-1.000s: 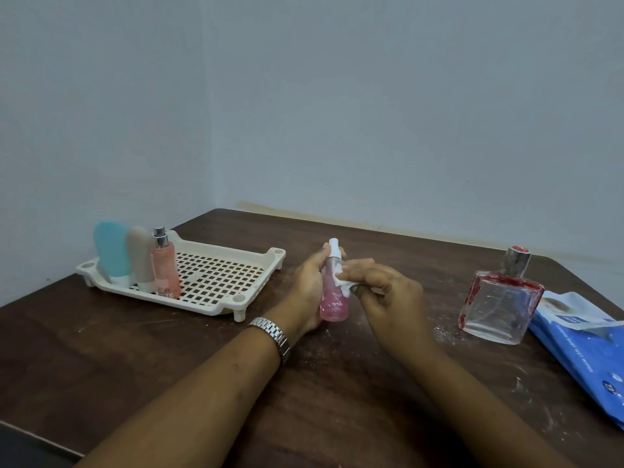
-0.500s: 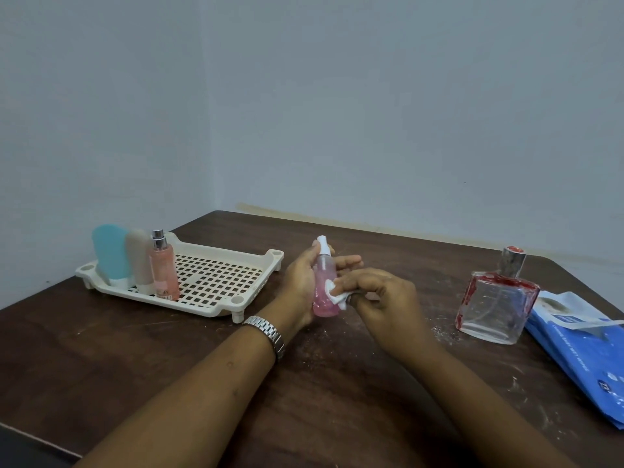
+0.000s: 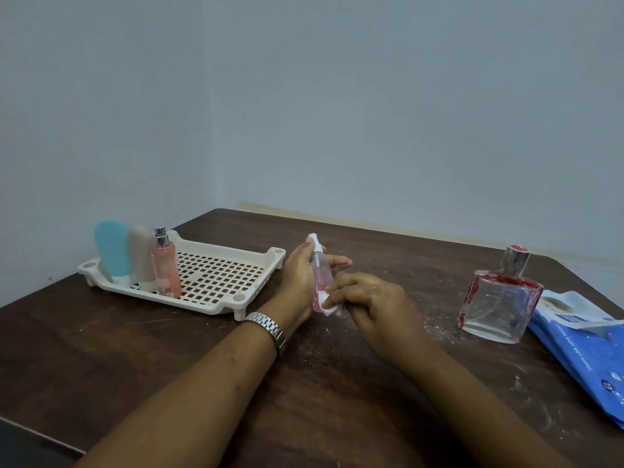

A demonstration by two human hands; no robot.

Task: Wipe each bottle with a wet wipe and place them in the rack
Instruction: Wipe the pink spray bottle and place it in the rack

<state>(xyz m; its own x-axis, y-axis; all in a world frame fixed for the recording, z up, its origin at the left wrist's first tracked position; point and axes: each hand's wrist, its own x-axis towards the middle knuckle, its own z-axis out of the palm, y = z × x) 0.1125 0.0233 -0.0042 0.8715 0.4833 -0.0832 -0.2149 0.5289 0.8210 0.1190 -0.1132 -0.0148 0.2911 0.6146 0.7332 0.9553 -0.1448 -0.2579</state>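
Small pink white-capped spray bottle (image 3: 319,275): held near-upright at mid-tabletop (image 3: 169,366), left hand (image 3: 297,282) grip closed around it. White wet wipe (image 3: 329,307): pinched in right hand (image 3: 368,298) grip at bottle's base; full rotation advised.

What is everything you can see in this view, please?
table: one, dark brown, under everything
rack: one, cream, table's left
teal bottle: one, teal, upright in rack
beige bottle: one, beige, upright beside it
peach spray bottle: one, peach, upright in rack
pink spray bottle: one, pink, gripped at centre
wet wipe: one, white, against pink spray bottle
glass bottle: one, clear with red smears, table's right
wipes pack: one, blue, far right
watch: one, silver, left wrist
left hand: one, grips pink spray bottle
right hand: one, pinches wet wipe
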